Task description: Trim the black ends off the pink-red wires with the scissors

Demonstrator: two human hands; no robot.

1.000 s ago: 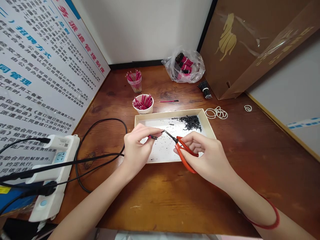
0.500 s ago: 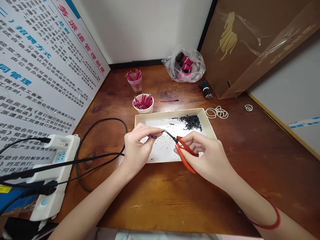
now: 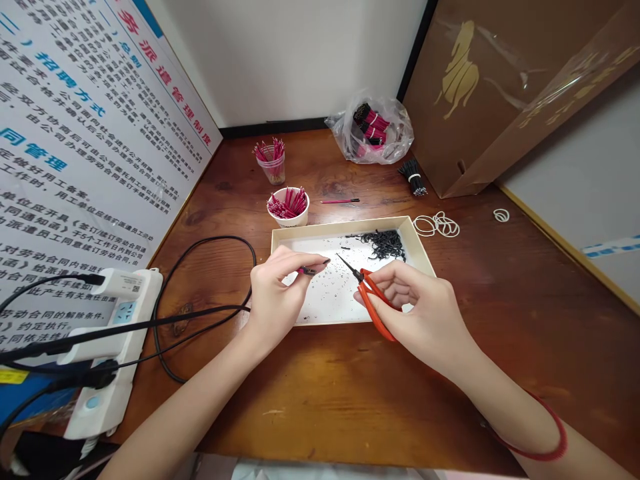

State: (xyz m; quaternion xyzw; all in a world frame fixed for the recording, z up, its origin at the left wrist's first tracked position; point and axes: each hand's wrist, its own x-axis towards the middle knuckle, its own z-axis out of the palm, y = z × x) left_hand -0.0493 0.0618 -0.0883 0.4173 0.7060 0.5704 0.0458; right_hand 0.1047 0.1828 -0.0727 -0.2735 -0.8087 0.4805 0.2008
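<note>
Wooden table (image 3: 310, 400), reddish brown, glossy, a pale scuff by the near edge. Red band (image 3: 564, 440) on the right forearm.

Right hand (image 3: 423, 303): curled round the handles of a pair of scissors (image 3: 364, 291). Orange handles, slim dark blades, which look closed together. Tips point up and left, just short of the left fingertips.

Left hand (image 3: 277, 283): thumb and fingers pinched narrow on thin wire (image 3: 307, 271), pink with black; a dark end shows at the fingertips. Rest hidden in the hand. Both hands are over the near part of a shallow cream box (image 3: 423, 250), white inside, sprinkled with tiny dark bits. Black scraps (image 3: 387, 245) heaped in its far right corner.

Left: white power strip (image 3: 143, 297), plugs in, black cable (image 3: 159, 327) looped on the wood.

Beyond the box: paper cup (image 3: 299, 219) of pink wires, one loose wire (image 3: 340, 201), white rubber bands (image 3: 440, 225) to the right. Farther: clear cup (image 3: 276, 175), also pink-filled; banded black bundle (image 3: 414, 179); clear plastic bag (image 3: 350, 148) of pink bundles.

Printed board at left (image 3: 100, 147), brown carton at right (image 3: 487, 133), pale wall (image 3: 290, 60) behind.
</note>
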